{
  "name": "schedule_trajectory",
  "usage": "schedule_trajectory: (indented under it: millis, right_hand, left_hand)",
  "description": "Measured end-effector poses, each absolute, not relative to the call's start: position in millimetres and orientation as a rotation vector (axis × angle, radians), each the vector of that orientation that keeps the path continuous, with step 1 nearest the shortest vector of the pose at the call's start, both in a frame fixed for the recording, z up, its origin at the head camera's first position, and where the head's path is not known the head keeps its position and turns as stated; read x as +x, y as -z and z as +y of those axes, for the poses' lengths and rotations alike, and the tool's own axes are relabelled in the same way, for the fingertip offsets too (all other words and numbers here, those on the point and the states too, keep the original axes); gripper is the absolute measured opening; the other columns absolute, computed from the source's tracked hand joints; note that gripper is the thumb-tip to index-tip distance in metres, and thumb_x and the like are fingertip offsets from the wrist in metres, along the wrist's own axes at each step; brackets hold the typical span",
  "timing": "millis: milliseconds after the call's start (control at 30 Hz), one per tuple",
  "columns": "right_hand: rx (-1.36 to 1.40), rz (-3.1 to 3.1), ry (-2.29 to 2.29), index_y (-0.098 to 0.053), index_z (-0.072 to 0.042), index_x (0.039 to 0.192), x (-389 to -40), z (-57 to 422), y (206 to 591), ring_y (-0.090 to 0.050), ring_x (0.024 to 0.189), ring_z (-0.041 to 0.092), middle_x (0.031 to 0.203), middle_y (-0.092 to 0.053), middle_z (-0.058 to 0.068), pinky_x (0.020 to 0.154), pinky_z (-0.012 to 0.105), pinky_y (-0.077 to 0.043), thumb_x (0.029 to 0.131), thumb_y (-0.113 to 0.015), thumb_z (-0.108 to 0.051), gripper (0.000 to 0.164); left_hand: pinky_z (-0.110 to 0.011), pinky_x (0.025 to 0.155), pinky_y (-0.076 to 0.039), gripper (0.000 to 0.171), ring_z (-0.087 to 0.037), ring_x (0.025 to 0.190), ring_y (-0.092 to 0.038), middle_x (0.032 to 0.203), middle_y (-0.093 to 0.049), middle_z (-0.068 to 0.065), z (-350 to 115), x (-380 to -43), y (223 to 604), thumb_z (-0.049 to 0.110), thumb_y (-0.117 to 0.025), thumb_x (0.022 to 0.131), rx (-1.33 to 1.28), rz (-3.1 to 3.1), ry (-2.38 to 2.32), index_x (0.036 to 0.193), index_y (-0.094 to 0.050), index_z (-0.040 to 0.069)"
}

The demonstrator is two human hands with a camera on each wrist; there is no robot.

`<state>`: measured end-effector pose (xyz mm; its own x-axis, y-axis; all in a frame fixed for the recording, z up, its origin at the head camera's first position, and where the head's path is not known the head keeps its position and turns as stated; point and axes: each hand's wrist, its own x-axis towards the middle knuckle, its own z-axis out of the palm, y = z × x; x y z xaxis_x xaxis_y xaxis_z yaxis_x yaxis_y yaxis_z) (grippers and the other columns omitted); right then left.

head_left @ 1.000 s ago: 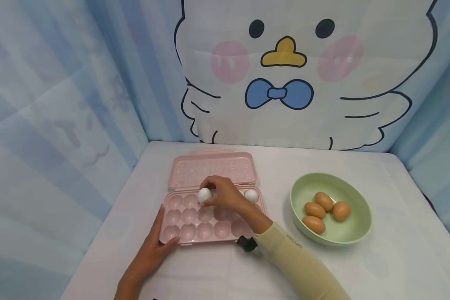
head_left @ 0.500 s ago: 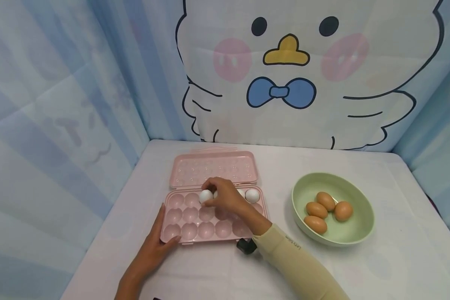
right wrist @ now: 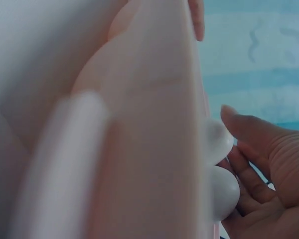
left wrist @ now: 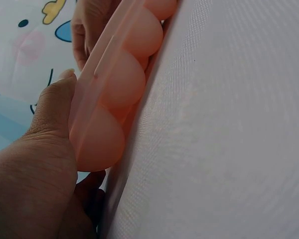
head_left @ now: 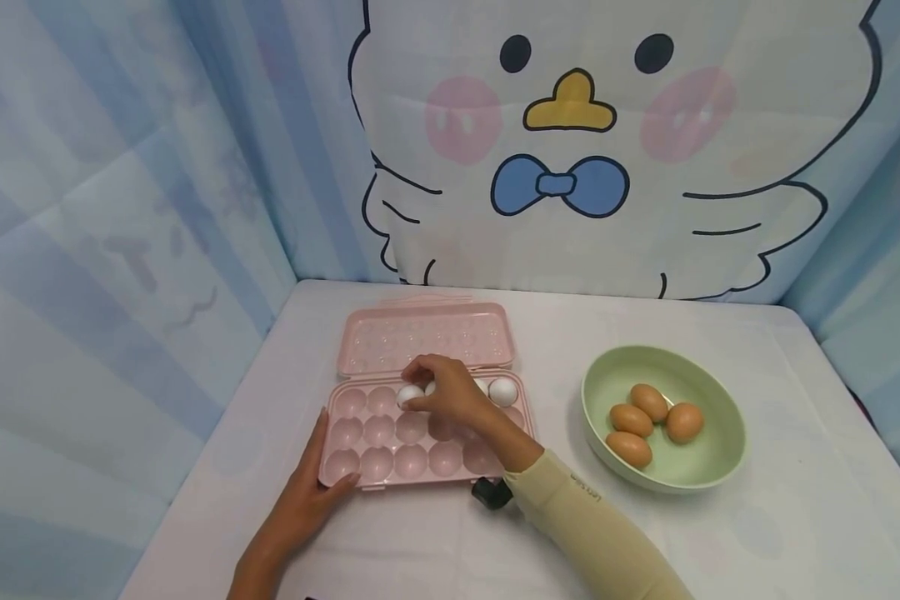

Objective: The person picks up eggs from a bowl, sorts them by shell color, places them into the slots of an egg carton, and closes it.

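A pink egg box (head_left: pixel 427 480) lies with its lid tipped back, rows of round cups facing up. My right hand (head_left: pixel 453 390) reaches over it from the right and pinches a white egg (head_left: pixel 407 393) seated low in a back-row cup. The right wrist view shows the thumb (right wrist: pixel 256 130) close to this egg, beside another white egg (right wrist: pixel 225 193). Along the same row a white egg (head_left: pixel 503 392) sits at the right end, with others partly hidden by the hand. My left hand (head_left: pixel 309 493) grips the box's front left corner, thumb on the front edge.
To the right stands a green bowl (head_left: pixel 708 400) with several brown eggs (head_left: pixel 630 419). The opened lid (head_left: pixel 427 337) lies behind the cups. A white cloth covers the table, and a printed curtain (head_left: pixel 562 250) hangs behind it.
The white egg in my right hand has sunk slightly lower into its cup, with the hand staying over the same spot. My left hand keeps its hold on the corner.
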<state>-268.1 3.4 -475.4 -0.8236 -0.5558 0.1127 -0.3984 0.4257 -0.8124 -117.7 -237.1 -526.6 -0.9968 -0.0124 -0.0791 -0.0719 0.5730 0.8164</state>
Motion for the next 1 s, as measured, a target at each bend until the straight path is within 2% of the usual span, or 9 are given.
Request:
schedule_trajectory:
  millis: [300, 567, 833, 1000]
  right_hand:
    - [-0.856, 2.462, 1.495, -0.073, -0.015, 0.118, -254.1, 25.9, 470.7, -0.065, 0.111, 0.018, 0.116, -0.072, -0.003, 0.101, 0.035, -0.051, 0.085, -0.089, -0.016, 0.037]
    - [-1.006, 2.376, 1.652, -0.071, -0.004, 0.118, -235.2, 44.3, 463.2, -0.068, 0.110, 0.028, 0.116, -0.072, 0.010, 0.093, 0.043, -0.058, 0.085, -0.084, 0.000, 0.036]
    - [-1.007, 2.451, 1.657, -0.069, -0.003, 0.123, -224.4, 81.8, 441.2, -0.067, 0.110, 0.035, 0.119, -0.071, 0.013, 0.094, 0.050, -0.056, 0.087, -0.084, -0.009, 0.039]
    - [-0.889, 2.583, 1.649, -0.069, -0.005, 0.125, -223.5, 129.4, 431.7, -0.066, 0.112, 0.028, 0.120, -0.071, 0.006, 0.097, 0.046, -0.055, 0.090, -0.083, -0.014, 0.038]
  left_hand:
    - [-0.063, 0.121, -0.013, 0.108, -0.034, 0.157, -0.005, 0.173, 0.000, -0.002, -236.1, -119.0, 530.3, 0.049, -0.073, 0.094, -0.032, 2.725, -1.444, 0.168, 0.004, 0.032]
    - [-0.065, 0.120, -0.011, 0.108, -0.038, 0.156, -0.004, 0.173, 0.002, -0.006, -241.9, -116.1, 528.1, 0.043, -0.074, 0.095, 0.014, 2.712, -1.478, 0.167, 0.005, 0.030]
    - [-0.067, 0.119, -0.012, 0.109, -0.039, 0.156, -0.004, 0.173, 0.003, -0.005, -239.4, -116.6, 524.0, 0.045, -0.073, 0.095, -0.010, 2.729, -1.435, 0.167, 0.008, 0.032]
    - [-0.066, 0.119, -0.012, 0.110, -0.040, 0.156, -0.004, 0.173, 0.006, -0.005, -232.7, -117.6, 524.9, 0.049, -0.072, 0.095, -0.030, 2.701, -1.417, 0.166, 0.011, 0.033]
